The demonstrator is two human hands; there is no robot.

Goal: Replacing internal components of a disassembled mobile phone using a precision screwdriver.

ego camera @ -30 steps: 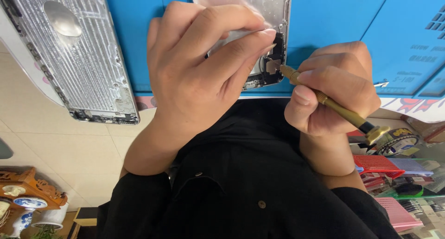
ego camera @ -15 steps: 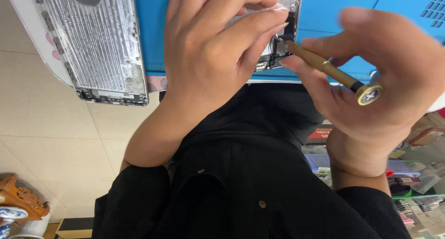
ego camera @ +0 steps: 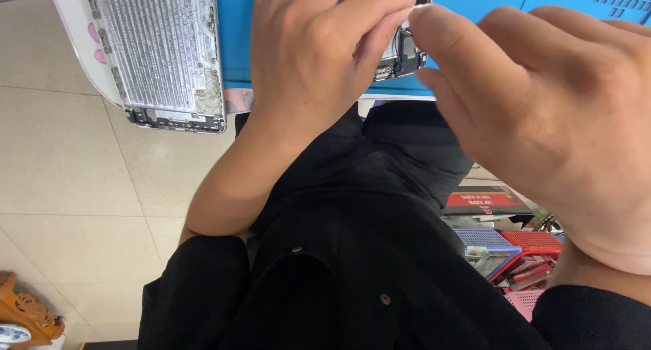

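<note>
My left hand [ego camera: 319, 58] grips a small opened device [ego camera: 400, 55] against the blue work mat [ego camera: 475, 1]. Only the device's dark lower corner, with small metal parts, shows past my fingers. My right hand [ego camera: 542, 119] fills the right side with its back to the camera. Its fingers curl toward the device and its index fingertip meets my left fingertips. The brass-handled screwdriver it held a moment ago is hidden under that hand.
A silver ribbed metal back cover [ego camera: 159, 58] lies on a white case [ego camera: 74, 31] at the upper left. Below are my black clothing [ego camera: 352, 255], a beige tiled floor [ego camera: 74, 180], red [ego camera: 536, 245] and blue [ego camera: 485, 240] baskets, and a carved wooden object [ego camera: 27, 316].
My right hand moved up and closer to the camera, covering the screwdriver that was visible before. The view shifted nearer the device. My left hand keeps its grip.
</note>
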